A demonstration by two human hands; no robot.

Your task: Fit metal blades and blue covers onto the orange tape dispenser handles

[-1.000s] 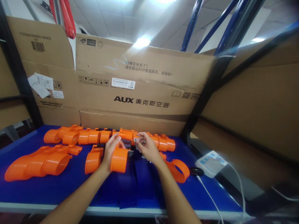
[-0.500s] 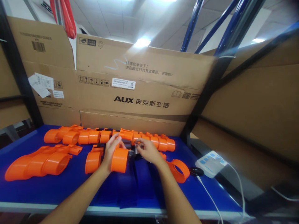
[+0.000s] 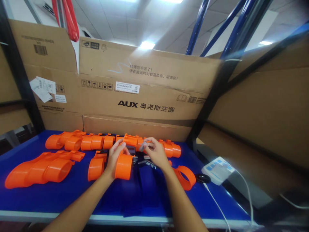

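My left hand (image 3: 116, 156) is closed around an orange plastic piece (image 3: 130, 140) with a raised channel-like top. Just below it is an orange ring (image 3: 123, 167), partly against the hand; whether the two are one part I cannot tell. My right hand (image 3: 156, 154) pinches a small grey piece (image 3: 143, 146) between thumb and fingers, right of the orange piece and apart from it. Beneath the right hand lie small dark metallic-looking parts (image 3: 147, 162). Another orange ring part (image 3: 96, 167) stands left of my left hand.
Orange ring parts (image 3: 98, 142) line the back of the blue table (image 3: 79, 199). More orange parts (image 3: 40, 169) lie at left, an orange ring (image 3: 185, 177) at right. Beyond it are a black round object (image 3: 203, 178) and a white device (image 3: 218, 170) with cables. Cardboard (image 3: 145, 87) walls the back.
My right hand has risen from the small dark parts near the ring and now shows a small grey piece in its fingers. My left hand has barely moved.
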